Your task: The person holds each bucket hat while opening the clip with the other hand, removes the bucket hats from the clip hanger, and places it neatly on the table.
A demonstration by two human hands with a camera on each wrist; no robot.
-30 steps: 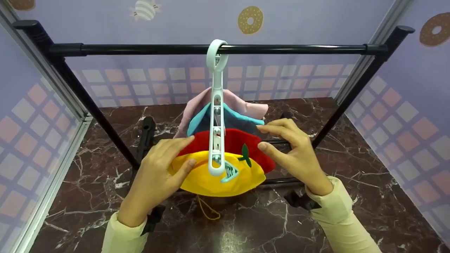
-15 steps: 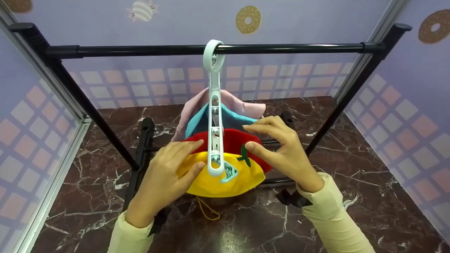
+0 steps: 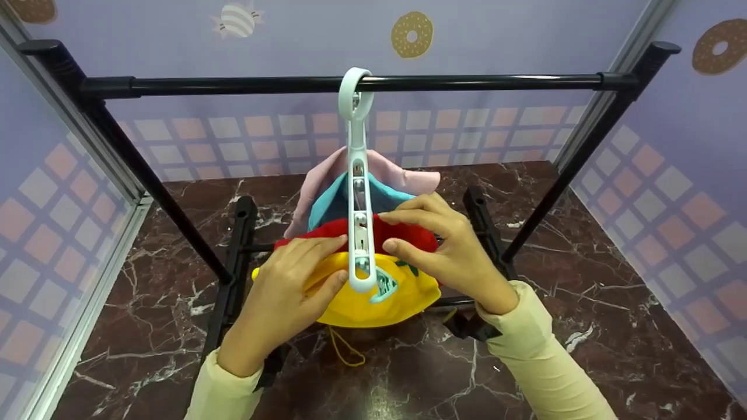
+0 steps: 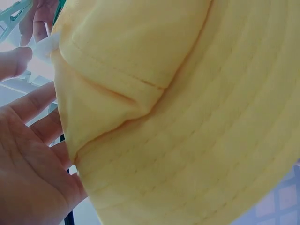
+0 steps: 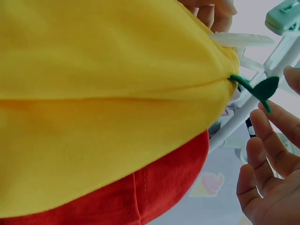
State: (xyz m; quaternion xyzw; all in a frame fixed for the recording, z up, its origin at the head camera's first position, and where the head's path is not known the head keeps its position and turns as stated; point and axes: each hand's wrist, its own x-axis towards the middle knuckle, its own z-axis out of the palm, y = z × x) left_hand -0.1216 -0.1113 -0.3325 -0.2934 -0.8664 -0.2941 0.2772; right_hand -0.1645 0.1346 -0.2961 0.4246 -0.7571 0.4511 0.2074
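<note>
A yellow hat (image 3: 402,300) hangs from the lowest clip of a pale mint hanger (image 3: 357,137). My left hand (image 3: 295,286) is at the hat's left side, its fingers loosely extended; in the left wrist view they reach behind the hat's edge, and the thumb stands apart. Over the red hat (image 3: 408,233), my right hand (image 3: 440,245) has thumb and fingers spread and holds nothing. A green leaf (image 5: 267,89) on top of the yellow hat comes close to these fingers in the right wrist view; contact is unclear.
A blue hat (image 3: 327,201) and a pink hat (image 3: 417,179) hang further back, partly hidden. The hanger's ring loops over the black rail (image 3: 484,83) of a rack. A yellow cord (image 3: 345,350) dangles below. Beneath lies a dark marbled surface (image 3: 467,373).
Both hands have moved inward to the hanger, the right one farther, leftwards from the red hat's right edge. The hats and hanger have hardly moved.
</note>
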